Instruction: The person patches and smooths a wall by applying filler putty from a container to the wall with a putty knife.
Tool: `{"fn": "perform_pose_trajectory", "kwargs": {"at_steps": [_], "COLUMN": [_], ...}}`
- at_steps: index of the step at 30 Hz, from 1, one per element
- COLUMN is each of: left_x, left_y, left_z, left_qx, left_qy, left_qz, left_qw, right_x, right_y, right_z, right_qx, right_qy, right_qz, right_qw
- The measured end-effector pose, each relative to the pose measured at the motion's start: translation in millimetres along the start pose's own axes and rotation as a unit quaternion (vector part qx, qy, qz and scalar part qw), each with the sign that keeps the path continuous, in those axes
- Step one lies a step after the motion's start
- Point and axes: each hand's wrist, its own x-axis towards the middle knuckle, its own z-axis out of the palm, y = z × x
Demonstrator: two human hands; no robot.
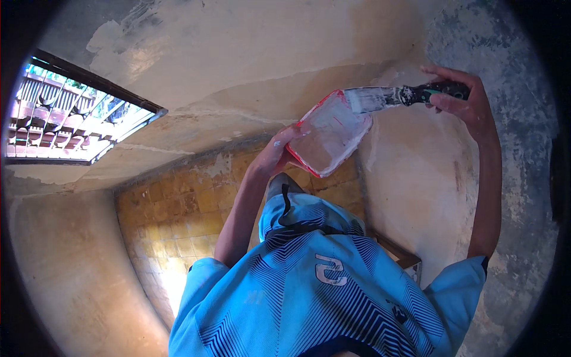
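Note:
My left hand (277,151) grips the near edge of a red-rimmed flat tray (329,141) smeared with white putty and holds it up in front of me. A putty knife (380,97) with a black and green handle is gripped in my right hand (463,105). Its putty-coated blade rests on the tray's upper right corner. Both arms reach out from my light blue patterned shirt (321,285) toward a rough plastered wall (416,178).
A barred window (71,119) is set in the wall at the left. Yellow floor tiles (178,220) lie below my arms. A brown wooden piece (399,253) shows beside my right arm, close to the wall.

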Motion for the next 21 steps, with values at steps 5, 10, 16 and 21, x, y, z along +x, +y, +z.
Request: {"fn": "perform_pose_trajectory", "kwargs": {"at_steps": [5,10,16,21], "left_x": [-3,-11,-12,-7], "left_y": [-2,5,10,4], "left_z": [-8,-10,-8,-13], "left_qx": [0.037,0.068,0.117,0.167], "left_qy": [-0.016,-0.017,-0.049,-0.088], "left_qz": [0.000,-0.013,-0.013,-0.021], "left_qw": [0.999,0.997,0.992,0.982], "right_x": [19,29,38,60], "right_y": [-21,-37,-47,-53], "right_z": [19,31,33,75], "right_qx": [-0.039,-0.014,-0.137,-0.189], "right_qy": [-0.015,-0.047,-0.194,-0.261], "right_qz": [-0.021,-0.037,-0.072,-0.094], "right_qw": [0.999,0.998,0.969,0.942]}}
